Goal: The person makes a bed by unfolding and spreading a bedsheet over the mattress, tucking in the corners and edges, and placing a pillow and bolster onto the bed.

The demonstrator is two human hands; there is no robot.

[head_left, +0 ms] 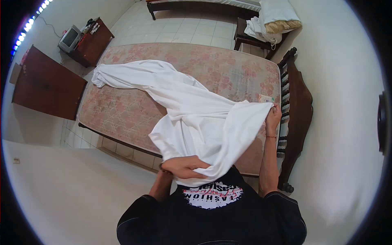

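A white bed sheet (192,106) stretches in loose folds diagonally across a bare floral mattress (122,104). Its far end lies bunched at the mattress's left edge, while the near part is lifted toward my body. My right hand (273,119) pinches a corner of it, held up close to the headboard side. Close to my waist, my left hand (185,166) is closed on the sheet's near edge, with thumb and fingers around a fold. A small printed label or packet (266,99) shows on the mattress just beyond my right hand.
A dark wooden headboard (296,118) stands at the right by the wall. Beyond the mattress are a bench (241,36) with a pillow (279,16) and another bed (196,6). At left are a cabinet (92,43) with a small television (70,38) and a brown wooden panel (49,83).
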